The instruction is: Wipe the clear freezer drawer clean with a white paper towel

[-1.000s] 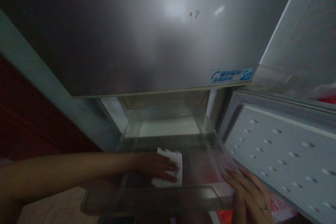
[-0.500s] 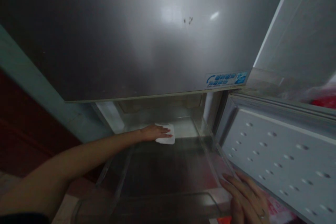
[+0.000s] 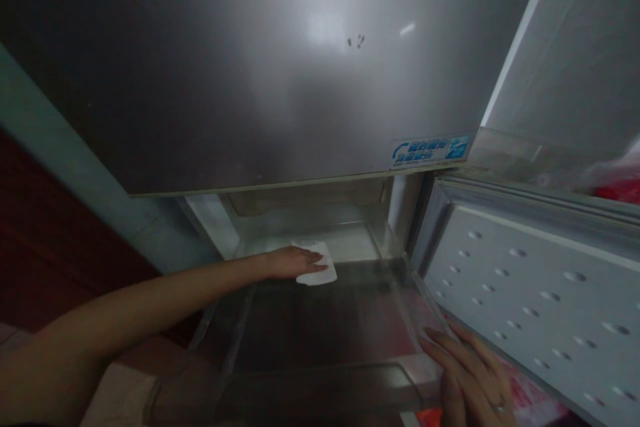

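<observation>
A clear plastic freezer drawer (image 3: 320, 320) is pulled out below the upper fridge door. Inside it, my left hand (image 3: 290, 262) holds a white folded cloth (image 3: 324, 273), perhaps a paper towel, pressed against the drawer's floor with the fingers stretched over it. My right hand (image 3: 473, 367), wearing a ring, grips the front right corner of the drawer, fingers over the side wall and thumb at the front. Part of the cloth is hidden under my left fingers.
The closed grey upper door (image 3: 300, 80) overhangs the drawer, with a blue-lettered sticker (image 3: 430, 150) on it. On the right the lower door (image 3: 530, 293) stands swung out. Red and pink packaging (image 3: 535, 397) lies below it. A pale green wall (image 3: 100, 147) is at left.
My left hand and the cloth have slid slightly toward me along the drawer floor. My right hand keeps its grip on the corner.
</observation>
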Tool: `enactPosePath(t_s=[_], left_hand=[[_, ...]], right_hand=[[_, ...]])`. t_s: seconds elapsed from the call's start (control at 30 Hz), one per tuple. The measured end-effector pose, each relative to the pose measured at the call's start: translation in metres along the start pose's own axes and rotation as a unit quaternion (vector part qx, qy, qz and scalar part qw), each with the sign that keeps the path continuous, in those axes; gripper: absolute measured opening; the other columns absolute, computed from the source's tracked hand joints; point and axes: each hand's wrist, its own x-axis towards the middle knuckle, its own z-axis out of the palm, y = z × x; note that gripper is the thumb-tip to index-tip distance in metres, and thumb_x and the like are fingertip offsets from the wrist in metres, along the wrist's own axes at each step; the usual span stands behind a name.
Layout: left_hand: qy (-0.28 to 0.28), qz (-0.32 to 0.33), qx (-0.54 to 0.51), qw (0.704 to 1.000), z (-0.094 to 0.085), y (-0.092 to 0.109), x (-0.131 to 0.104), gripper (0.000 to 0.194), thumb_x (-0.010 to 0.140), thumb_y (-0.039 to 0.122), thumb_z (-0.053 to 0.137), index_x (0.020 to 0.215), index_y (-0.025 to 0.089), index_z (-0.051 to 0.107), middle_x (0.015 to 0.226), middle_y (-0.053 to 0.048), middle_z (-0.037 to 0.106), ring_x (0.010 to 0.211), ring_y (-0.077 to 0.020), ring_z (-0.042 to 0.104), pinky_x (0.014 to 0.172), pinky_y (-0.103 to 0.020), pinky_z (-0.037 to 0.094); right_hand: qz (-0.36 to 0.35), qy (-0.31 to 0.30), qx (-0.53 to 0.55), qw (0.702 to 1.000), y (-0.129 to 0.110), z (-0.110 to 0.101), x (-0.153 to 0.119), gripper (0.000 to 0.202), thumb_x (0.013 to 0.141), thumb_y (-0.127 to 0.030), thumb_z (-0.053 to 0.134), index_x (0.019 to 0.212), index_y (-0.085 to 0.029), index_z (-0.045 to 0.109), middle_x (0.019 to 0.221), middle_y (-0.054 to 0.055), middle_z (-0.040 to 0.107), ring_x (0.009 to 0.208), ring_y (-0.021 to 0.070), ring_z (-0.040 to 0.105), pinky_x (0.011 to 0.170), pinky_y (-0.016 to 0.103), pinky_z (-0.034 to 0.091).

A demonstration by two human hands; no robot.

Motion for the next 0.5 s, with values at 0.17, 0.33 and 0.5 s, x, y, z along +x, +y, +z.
enactPosePath(t_s=[0.17,0.33,0.5], left_hand=[[-0.074,0.122,0.083,0.986,-0.004,0.060,-0.036,0.058,0.090,0.014,0.056,0.145,0.025,0.043,0.147,-0.013,0.047,0.134,-0.0225,0.047,0.109,-0.029,0.041],[0.036,0.245,0.126,0.961,-0.004,0.097,-0.053,0.043,0.098,0.021,0.041,0.138,0.031,0.053,0.136,-0.012,0.058,0.131,-0.0234,0.050,0.105,-0.030,0.046],[0.008,0.244,0.230,0.942,-0.001,0.075,-0.045,0.045,0.099,0.027,0.040,0.141,0.041,0.047,0.142,-0.002,0.054,0.136,-0.0157,0.044,0.111,-0.028,0.039]], right_hand=[[0.027,0.010,0.011,1.000,-0.002,0.001,-0.002,0.033,0.085,-0.002,0.048,0.110,-0.013,0.065,0.107,0.010,0.066,0.117,0.0263,0.054,0.096,0.042,0.042],[0.010,0.013,0.012,1.000,-0.001,0.001,-0.002,0.031,0.084,-0.002,0.048,0.108,-0.012,0.065,0.105,0.010,0.066,0.117,0.0255,0.055,0.098,0.041,0.042],[0.014,-0.006,0.008,1.000,0.002,-0.001,-0.003,0.033,0.084,-0.003,0.048,0.110,-0.013,0.065,0.107,0.010,0.066,0.118,0.0251,0.055,0.099,0.041,0.043]])
